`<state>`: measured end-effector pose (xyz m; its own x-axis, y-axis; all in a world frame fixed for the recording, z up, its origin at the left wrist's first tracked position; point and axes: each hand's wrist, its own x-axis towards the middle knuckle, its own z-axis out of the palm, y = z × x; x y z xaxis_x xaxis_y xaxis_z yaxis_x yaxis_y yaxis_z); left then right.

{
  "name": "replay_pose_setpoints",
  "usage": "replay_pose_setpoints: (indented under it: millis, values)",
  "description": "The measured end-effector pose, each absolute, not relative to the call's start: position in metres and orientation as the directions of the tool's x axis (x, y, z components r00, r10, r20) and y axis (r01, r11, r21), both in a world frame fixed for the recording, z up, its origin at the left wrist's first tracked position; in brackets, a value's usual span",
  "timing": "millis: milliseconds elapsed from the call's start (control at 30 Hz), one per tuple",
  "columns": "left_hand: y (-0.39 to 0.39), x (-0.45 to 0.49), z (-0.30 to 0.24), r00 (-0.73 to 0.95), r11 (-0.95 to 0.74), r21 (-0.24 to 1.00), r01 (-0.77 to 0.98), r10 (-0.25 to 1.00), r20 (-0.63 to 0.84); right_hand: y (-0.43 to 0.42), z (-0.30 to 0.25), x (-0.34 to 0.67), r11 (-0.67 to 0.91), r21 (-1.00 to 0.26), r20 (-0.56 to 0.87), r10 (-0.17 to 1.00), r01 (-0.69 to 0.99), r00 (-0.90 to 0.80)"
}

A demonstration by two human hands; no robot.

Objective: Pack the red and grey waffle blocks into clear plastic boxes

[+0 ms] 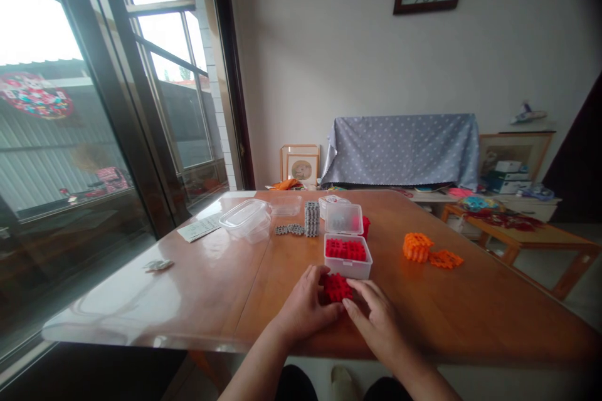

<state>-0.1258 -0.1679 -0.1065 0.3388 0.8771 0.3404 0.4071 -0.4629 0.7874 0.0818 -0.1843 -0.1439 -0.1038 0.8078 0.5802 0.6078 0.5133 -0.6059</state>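
Head view: my left hand (305, 304) and right hand (376, 316) curl close, holding a red plastic block (337, 287) over the wood table (475, 307), just in front of a clear box (348, 268) with red pieces (345, 250) inside.

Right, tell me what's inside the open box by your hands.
The box holds red pieces, packed level near its top; anything below them is hidden. Its raised lid blocks the view behind.
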Motion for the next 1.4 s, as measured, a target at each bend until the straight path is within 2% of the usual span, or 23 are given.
replay_pose_setpoints:
  millis: [100,567,800,1033,1267,1400]
  values:
    - [-0.170,-0.127,-0.104,0.334,-0.453,0.802,0.389,0.881,0.335,-0.183,-0.145,0.082,0.505,-0.622,0.573,0.815,0.598,-0.093]
    - [-0.172,-0.131,-0.102,0.292,-0.528,0.707,0.469,0.849,0.440,-0.186,-0.140,0.079,0.474,-0.654,0.549,0.833,0.589,-0.061]
    - [-0.174,-0.132,-0.103,0.247,-0.567,0.672,0.476,0.820,0.517,-0.188,-0.141,0.081,0.457,-0.732,0.527,0.850,0.505,-0.005]
    - [-0.180,-0.131,-0.103,0.303,-0.681,0.525,0.511,0.714,0.631,-0.187,-0.128,0.088,0.421,-0.784,0.534,0.832,0.456,0.151]
    - [-0.185,-0.129,-0.104,0.334,-0.755,0.435,0.491,0.625,0.706,-0.174,-0.090,0.083,0.443,-0.807,0.464,0.885,0.390,-0.045]
    - [-0.186,-0.129,-0.104,0.337,-0.776,0.408,0.481,0.593,0.731,-0.169,-0.068,0.075,0.413,-0.867,0.375,0.909,0.279,-0.179]
